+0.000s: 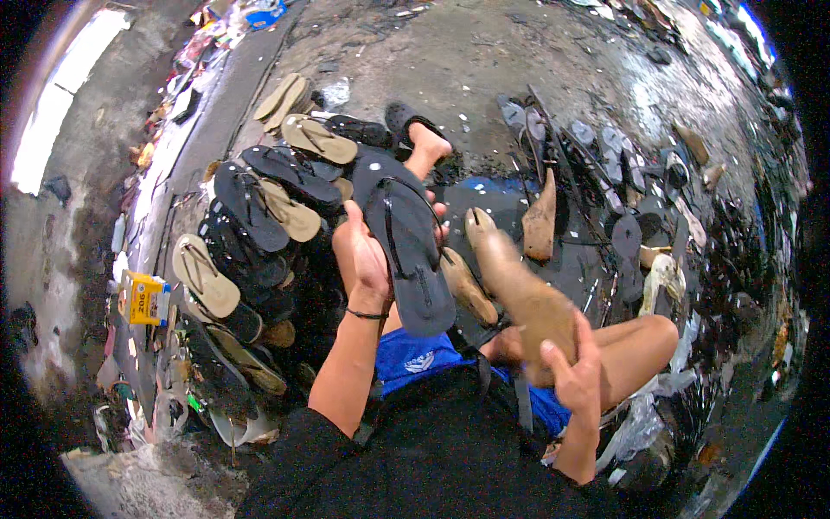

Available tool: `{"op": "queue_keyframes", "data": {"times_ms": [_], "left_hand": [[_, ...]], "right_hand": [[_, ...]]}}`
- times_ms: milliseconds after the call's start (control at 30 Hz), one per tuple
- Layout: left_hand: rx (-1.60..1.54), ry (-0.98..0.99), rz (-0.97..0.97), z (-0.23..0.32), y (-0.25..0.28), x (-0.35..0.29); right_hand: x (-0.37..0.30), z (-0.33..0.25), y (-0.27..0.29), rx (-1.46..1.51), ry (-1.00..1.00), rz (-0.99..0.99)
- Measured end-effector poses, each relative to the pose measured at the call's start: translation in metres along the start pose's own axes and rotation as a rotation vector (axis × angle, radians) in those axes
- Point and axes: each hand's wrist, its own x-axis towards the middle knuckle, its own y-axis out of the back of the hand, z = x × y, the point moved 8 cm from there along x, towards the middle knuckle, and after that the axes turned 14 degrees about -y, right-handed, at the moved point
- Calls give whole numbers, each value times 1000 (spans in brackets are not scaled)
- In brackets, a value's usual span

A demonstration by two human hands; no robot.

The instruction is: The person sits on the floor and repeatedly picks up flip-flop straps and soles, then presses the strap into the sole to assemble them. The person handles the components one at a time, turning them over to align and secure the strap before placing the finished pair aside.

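Note:
A black flip-flop [415, 259] with a dark thong strap lies along my left hand [365, 251], its strap side facing up and my fingers wrapped around its edges. On the right, my right hand [575, 368] grips the broad end of a tan shoe last [527, 290], whose slotted toe points up and left; motion blurs it. The last and the flip-flop are apart. Between them, a second tan shoe last [469, 287] rests lower down. Farther off stands another shoe last [539, 221], tilted, beside my right hand's last.
To the left lie heaped black and beige flip-flops [206, 275], with a yellow box [145, 298] beside them. Several dark soles and straps [627, 233] are scattered at the right. My bare foot, in a black slipper [406, 121], is ahead. A plastic bag [640, 428] lies near my right knee.

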Motion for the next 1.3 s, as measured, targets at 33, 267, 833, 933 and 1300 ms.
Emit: {"op": "queue_keyframes", "data": {"times_ms": [33,267,833,933,1300], "left_hand": [[42,-16,-94,3,-2,-2],[-22,192,-187,-83,-20,-52],[907,149,-118,-40,-7,-78],[850,14,-279,-40,-17,-101],[1042,-136,-292,-38,-13,-116]], "right_hand": [[12,11,16,-213,-46,161],[71,-37,29,-133,446,395],[16,-27,-65,580,-78,-367],[11,-31,-68,597,-71,-390],[10,-38,-69,257,-42,-311]]}}
